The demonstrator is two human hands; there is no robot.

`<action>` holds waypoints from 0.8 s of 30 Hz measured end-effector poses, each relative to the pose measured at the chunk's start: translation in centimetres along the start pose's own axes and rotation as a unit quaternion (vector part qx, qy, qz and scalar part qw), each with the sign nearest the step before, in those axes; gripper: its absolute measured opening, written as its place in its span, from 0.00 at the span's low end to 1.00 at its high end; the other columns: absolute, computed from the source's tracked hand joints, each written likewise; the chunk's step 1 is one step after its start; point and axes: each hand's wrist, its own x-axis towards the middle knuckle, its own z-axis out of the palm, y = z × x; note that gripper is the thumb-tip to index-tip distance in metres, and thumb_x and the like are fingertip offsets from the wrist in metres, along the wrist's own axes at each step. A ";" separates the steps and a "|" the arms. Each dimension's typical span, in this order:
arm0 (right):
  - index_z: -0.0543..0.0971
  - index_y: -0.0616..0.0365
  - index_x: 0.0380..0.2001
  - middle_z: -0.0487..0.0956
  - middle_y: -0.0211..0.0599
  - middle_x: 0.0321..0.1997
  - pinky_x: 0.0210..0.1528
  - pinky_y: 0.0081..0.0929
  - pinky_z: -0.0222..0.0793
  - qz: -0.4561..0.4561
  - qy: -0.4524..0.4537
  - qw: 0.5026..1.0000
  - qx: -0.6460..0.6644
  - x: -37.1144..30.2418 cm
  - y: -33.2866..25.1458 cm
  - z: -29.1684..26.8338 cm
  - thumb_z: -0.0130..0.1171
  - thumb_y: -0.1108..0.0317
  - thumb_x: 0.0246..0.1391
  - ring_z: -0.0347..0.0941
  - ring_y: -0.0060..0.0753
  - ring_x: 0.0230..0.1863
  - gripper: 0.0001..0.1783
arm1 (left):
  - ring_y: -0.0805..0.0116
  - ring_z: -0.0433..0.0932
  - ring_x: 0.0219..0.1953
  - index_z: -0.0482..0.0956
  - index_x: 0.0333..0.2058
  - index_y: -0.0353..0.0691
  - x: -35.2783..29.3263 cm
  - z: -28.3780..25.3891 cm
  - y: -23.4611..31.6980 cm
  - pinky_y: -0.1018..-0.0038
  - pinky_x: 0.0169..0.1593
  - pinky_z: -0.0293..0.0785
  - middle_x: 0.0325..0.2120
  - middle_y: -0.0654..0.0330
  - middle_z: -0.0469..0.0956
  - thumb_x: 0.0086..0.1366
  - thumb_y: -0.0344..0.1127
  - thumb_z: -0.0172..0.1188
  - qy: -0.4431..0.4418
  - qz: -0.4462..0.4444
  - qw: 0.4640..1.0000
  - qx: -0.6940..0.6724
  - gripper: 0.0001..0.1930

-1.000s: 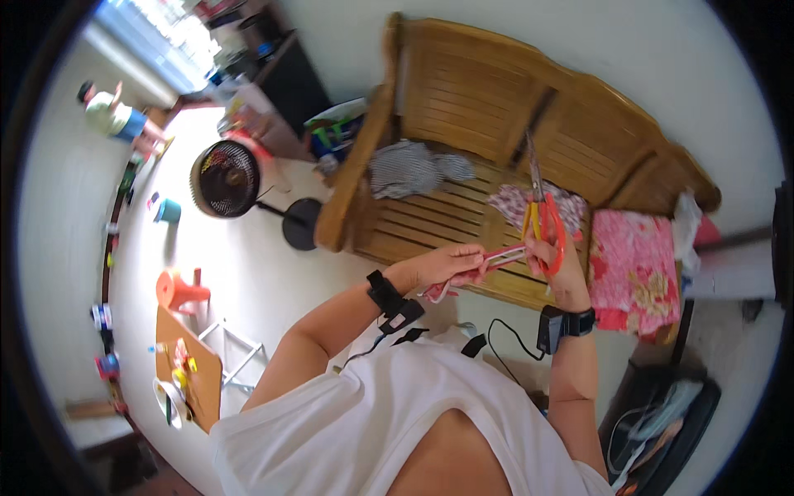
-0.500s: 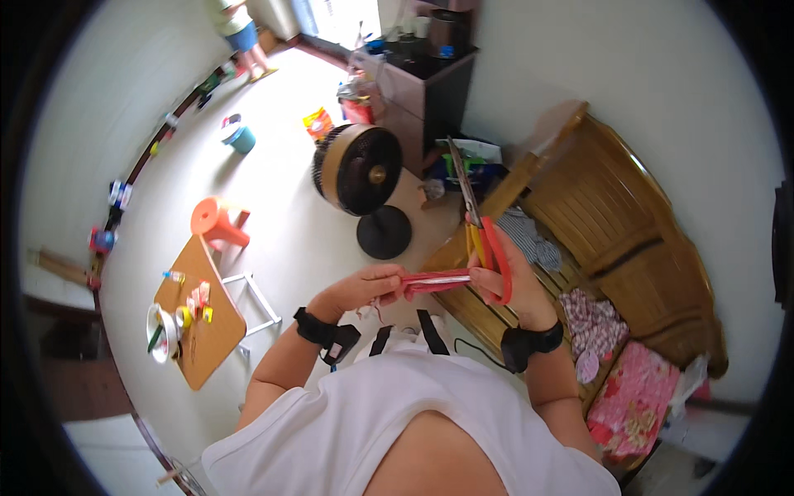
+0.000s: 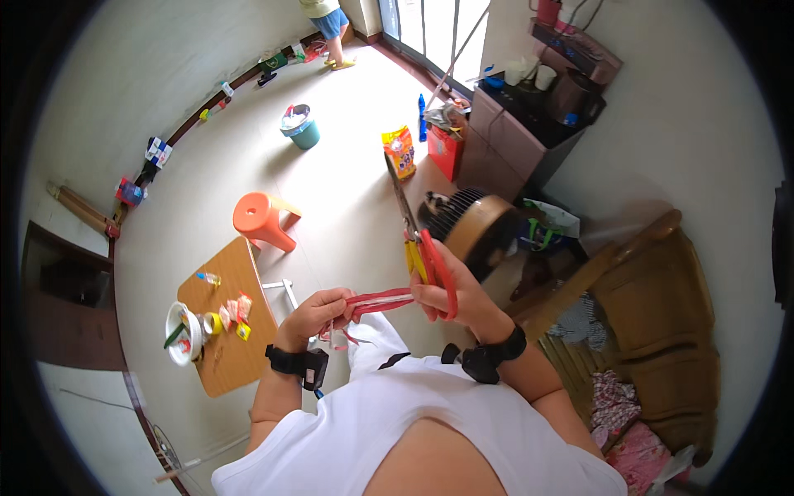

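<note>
A bundle of thin red and whitish ribbon (image 3: 380, 302) is stretched level between my hands, in front of my body. My left hand (image 3: 321, 314) pinches its left end, and a few loose ends dangle below these fingers. My right hand (image 3: 465, 296) has its fingertips closed on the other end. The same hand also carries a pair of scissors (image 3: 447, 277) with red and yellow handles. Their long metal blades point up and away from me, lying nearly together and apart from the ribbon. Each wrist wears a black strap with a small device.
To the left stands a small wooden-topped table (image 3: 236, 361) bearing a white bowl (image 3: 173, 351) and small packets. Beyond it are an orange stool (image 3: 258, 217) and a teal bin (image 3: 304, 135). At right are a fan (image 3: 475, 236) and a wooden bench (image 3: 674, 318). A person (image 3: 332, 29) stands far off.
My view has swung to the right, so the room appears shifted. Both hands still hold the ribbon, and the scissors stay in my right hand, blades tilted further left.
</note>
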 end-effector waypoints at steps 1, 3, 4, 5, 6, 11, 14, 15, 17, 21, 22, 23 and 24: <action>0.50 0.54 0.58 0.67 0.29 0.23 0.14 0.14 0.58 -0.013 0.028 0.999 0.025 2.5 0.5 0.3 0.49 0.78 0.44 0.62 0.16 0.14 0.36 | 0.83 0.60 0.19 0.69 0.28 0.37 0.6 -2.6 1.2 0.88 0.23 0.56 0.24 0.64 0.70 0.63 0.40 0.44 -0.010 -0.024 0.999 0.030 0.12; 0.52 0.54 0.57 0.67 0.28 0.22 0.14 0.14 0.58 -0.031 0.064 0.997 0.024 7.2 2.3 1.1 0.49 0.77 0.44 0.62 0.17 0.13 0.34 | 0.83 0.59 0.19 0.69 0.29 0.37 1.9 -8.1 1.5 0.88 0.22 0.55 0.25 0.64 0.70 0.64 0.39 0.43 -0.032 -0.053 0.997 -0.038 0.12; 0.54 0.55 0.56 0.67 0.28 0.22 0.14 0.14 0.58 -0.033 0.080 0.995 0.040 9.4 2.9 1.0 0.49 0.76 0.45 0.62 0.17 0.13 0.32 | 0.83 0.59 0.19 0.68 0.28 0.37 2.7 -10.2 2.0 0.88 0.22 0.55 0.25 0.63 0.70 0.64 0.39 0.43 -0.037 -0.068 0.995 -0.059 0.12; 0.54 0.55 0.56 0.67 0.28 0.22 0.14 0.14 0.58 -0.032 0.080 0.996 0.039 11.9 3.0 0.6 0.49 0.76 0.45 0.62 0.17 0.13 0.32 | 0.82 0.58 0.18 0.68 0.27 0.38 3.9 -11.8 2.6 0.87 0.21 0.54 0.26 0.62 0.70 0.64 0.40 0.43 -0.057 -0.072 0.986 -0.136 0.12; 0.55 0.55 0.55 0.66 0.28 0.21 0.13 0.15 0.58 -0.035 0.142 0.987 0.073 14.4 2.9 0.2 0.49 0.76 0.44 0.62 0.17 0.12 0.31 | 0.82 0.58 0.18 0.68 0.27 0.38 5.6 -13.3 3.4 0.87 0.21 0.54 0.26 0.62 0.70 0.64 0.40 0.43 -0.057 -0.072 0.986 -0.138 0.12; 0.58 0.57 0.52 0.66 0.30 0.20 0.14 0.15 0.57 -0.065 0.242 0.955 0.160 23.4 2.9 -1.8 0.50 0.73 0.44 0.61 0.18 0.11 0.28 | 0.80 0.58 0.18 0.68 0.29 0.38 12.0 -20.5 5.7 0.85 0.22 0.55 0.27 0.58 0.71 0.64 0.39 0.44 -0.113 -0.116 0.968 -0.190 0.11; 0.58 0.56 0.52 0.66 0.30 0.21 0.14 0.14 0.58 -0.083 0.272 0.944 0.167 27.9 2.3 -4.1 0.50 0.73 0.44 0.61 0.18 0.12 0.29 | 0.79 0.59 0.18 0.68 0.28 0.39 16.5 -23.9 7.5 0.86 0.23 0.56 0.27 0.58 0.71 0.64 0.40 0.43 -0.151 -0.147 0.958 -0.193 0.11; 0.58 0.57 0.52 0.66 0.30 0.21 0.14 0.14 0.58 -0.098 0.278 0.942 0.161 29.5 1.9 -5.2 0.51 0.73 0.44 0.61 0.18 0.12 0.29 | 0.80 0.60 0.19 0.68 0.28 0.40 18.2 -25.2 8.3 0.86 0.23 0.57 0.27 0.59 0.71 0.63 0.41 0.44 -0.159 -0.136 0.959 -0.190 0.11; 0.58 0.60 0.51 0.66 0.30 0.20 0.14 0.13 0.59 -0.122 0.288 0.938 0.153 32.6 1.1 -7.5 0.51 0.72 0.44 0.62 0.18 0.13 0.28 | 0.80 0.62 0.19 0.68 0.28 0.41 22.0 -27.7 10.3 0.86 0.24 0.59 0.28 0.60 0.72 0.63 0.42 0.45 -0.173 -0.124 0.960 -0.184 0.11; 0.57 0.59 0.53 0.67 0.29 0.21 0.15 0.10 0.58 -0.131 0.276 0.939 0.160 39.5 -0.9 -11.7 0.52 0.72 0.43 0.61 0.15 0.12 0.31 | 0.79 0.63 0.19 0.68 0.28 0.41 29.6 -33.1 14.1 0.85 0.24 0.60 0.28 0.59 0.72 0.64 0.41 0.43 -0.142 -0.129 0.974 -0.122 0.11; 0.57 0.59 0.53 0.67 0.29 0.21 0.15 0.10 0.58 -0.137 0.282 0.936 0.163 41.4 -1.9 -12.7 0.52 0.72 0.43 0.61 0.15 0.12 0.31 | 0.79 0.63 0.19 0.68 0.28 0.41 31.2 -34.1 15.6 0.85 0.24 0.60 0.28 0.59 0.72 0.64 0.41 0.43 -0.147 -0.134 0.973 -0.116 0.11; 0.58 0.60 0.50 0.66 0.28 0.20 0.15 0.12 0.58 -0.131 0.283 0.939 0.144 43.1 -3.0 -13.5 0.51 0.72 0.44 0.61 0.16 0.12 0.28 | 0.79 0.63 0.19 0.69 0.29 0.41 32.7 -35.2 17.1 0.85 0.24 0.61 0.28 0.59 0.72 0.64 0.41 0.43 -0.150 -0.134 0.972 -0.122 0.11; 0.60 0.60 0.48 0.66 0.28 0.19 0.14 0.13 0.58 -0.125 0.285 0.942 0.123 44.7 -4.1 -14.3 0.51 0.72 0.44 0.61 0.17 0.13 0.25 | 0.79 0.64 0.20 0.69 0.29 0.41 34.4 -36.1 18.6 0.85 0.24 0.61 0.27 0.59 0.72 0.64 0.41 0.44 -0.154 -0.134 0.971 -0.128 0.11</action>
